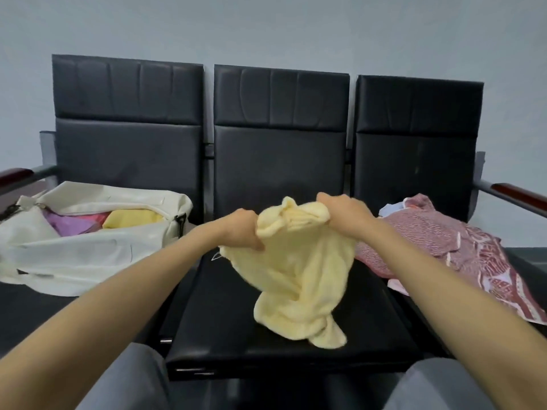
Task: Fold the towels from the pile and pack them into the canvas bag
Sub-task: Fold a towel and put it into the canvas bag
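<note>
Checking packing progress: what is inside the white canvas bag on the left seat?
The open canvas bag shows a yellow towel, a purple towel and some pink cloth between them. Anything beneath is hidden by its walls.

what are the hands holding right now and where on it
Both hands grip the pale yellow towel along its bunched top edge: left hand at the left end, right hand at the right. The rest hangs onto the middle seat.
</note>
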`<state>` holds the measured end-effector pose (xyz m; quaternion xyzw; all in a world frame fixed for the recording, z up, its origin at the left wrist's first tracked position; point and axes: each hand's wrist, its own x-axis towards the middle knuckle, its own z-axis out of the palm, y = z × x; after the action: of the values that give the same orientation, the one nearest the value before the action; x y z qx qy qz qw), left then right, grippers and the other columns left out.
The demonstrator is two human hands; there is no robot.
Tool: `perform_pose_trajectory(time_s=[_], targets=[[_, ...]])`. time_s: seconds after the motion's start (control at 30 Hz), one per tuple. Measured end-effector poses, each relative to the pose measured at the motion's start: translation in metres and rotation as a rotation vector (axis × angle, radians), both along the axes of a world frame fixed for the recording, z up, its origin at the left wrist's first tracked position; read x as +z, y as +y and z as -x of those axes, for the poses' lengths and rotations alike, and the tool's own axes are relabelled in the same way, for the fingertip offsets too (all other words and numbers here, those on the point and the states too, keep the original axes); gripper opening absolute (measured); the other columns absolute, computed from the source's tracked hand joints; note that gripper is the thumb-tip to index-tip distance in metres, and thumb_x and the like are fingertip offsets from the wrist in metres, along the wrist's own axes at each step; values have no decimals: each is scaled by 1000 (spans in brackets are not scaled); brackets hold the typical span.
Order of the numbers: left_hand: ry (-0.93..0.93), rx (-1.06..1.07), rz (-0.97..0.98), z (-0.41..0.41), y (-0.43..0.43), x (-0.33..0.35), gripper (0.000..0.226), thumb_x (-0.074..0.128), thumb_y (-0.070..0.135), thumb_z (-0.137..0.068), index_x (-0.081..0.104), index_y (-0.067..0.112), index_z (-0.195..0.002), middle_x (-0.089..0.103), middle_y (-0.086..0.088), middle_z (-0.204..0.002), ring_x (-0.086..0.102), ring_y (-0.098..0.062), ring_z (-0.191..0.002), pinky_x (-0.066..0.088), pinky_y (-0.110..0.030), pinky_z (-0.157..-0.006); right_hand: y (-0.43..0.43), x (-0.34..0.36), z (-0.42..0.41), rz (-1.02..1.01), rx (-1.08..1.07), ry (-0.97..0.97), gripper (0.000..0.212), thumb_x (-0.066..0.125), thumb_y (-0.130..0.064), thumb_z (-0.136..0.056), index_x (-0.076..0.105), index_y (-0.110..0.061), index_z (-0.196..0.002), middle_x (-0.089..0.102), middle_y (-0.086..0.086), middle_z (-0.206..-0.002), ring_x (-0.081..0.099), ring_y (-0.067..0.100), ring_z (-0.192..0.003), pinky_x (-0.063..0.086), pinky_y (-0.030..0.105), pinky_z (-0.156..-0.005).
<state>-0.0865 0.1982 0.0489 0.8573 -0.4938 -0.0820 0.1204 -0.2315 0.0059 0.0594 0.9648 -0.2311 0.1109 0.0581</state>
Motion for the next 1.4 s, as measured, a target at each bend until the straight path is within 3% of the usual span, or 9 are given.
perform_pose_trajectory(time_s=[0.2,0.37,0.53,0.67,0.83,0.93,1.07,1.2,1.4], targets=[[-103,-50,622,-21,-6,-24,28,46,-3,-81,57,6,-105,60,-5,-102,58,-26,-92,48,-44,-77,-14,-29,-2,313,194,-564,45,71,11,-62,64,-8,-101,59,10,-95,60,31,-79,32,27,-50],[300,-182,459,-10,8,-87,40,59,16,-92,51,26,-130,59,14,-121,57,-7,-108,49,-32,-90,-17,-84,17,-199,283,-37,36,57,-6,-78,56,-16,-114,62,3,-112,59,30,-106,48,41,-82],[296,-194,-67,-5,26,-145,35,74,50,-73,54,48,-101,63,18,-104,59,-8,-100,49,-28,-87,0,-138,41,-408,245,359,13,59,-40,-86,49,-33,-90,55,-14,-77,53,5,-64,40,17,-54],[253,-176,-112,-8,28,-154,48,72,60,-68,56,40,-109,58,17,-110,56,-7,-103,49,-32,-90,-5,-163,48,-604,215,280,42,67,-65,-68,60,-32,-92,66,-9,-89,61,8,-84,52,33,-80],[1,-213,-72,2,23,-159,47,68,51,-74,59,27,-113,45,13,-119,50,-11,-105,45,-27,-85,0,-164,46,-598,246,216,24,66,-45,-78,66,-30,-96,50,-15,-112,52,4,-101,47,30,-93],[71,-245,-21,9,22,-154,37,68,30,-74,57,26,-108,53,12,-113,53,-12,-101,48,-27,-84,6,-153,46,-629,251,86,19,68,-27,-82,69,-20,-99,65,-8,-106,59,9,-100,46,21,-85],[271,-6,163,3,27,-129,56,58,49,-57,55,26,-108,68,5,-94,65,-17,-88,53,-34,-78,2,-118,50,-943,226,-309,33,73,-16,-84,63,-40,-104,70,-17,-96,64,-5,-93,49,17,-79],[334,16,233,-9,24,-63,55,61,44,-52,63,31,-105,70,7,-94,64,-12,-89,52,-31,-79,-8,-72,42,-1065,304,-472,52,72,-8,-71,61,-19,-120,68,-8,-112,64,-3,-100,50,13,-82],[298,6,-21,-41,2,6,9,71,21,-75,63,19,-77,62,7,-70,58,-12,-64,46,-23,-59,-34,-8,22,-947,98,-130,26,82,-8,-71,73,-18,-93,74,-8,-91,68,5,-83,50,17,-69]])
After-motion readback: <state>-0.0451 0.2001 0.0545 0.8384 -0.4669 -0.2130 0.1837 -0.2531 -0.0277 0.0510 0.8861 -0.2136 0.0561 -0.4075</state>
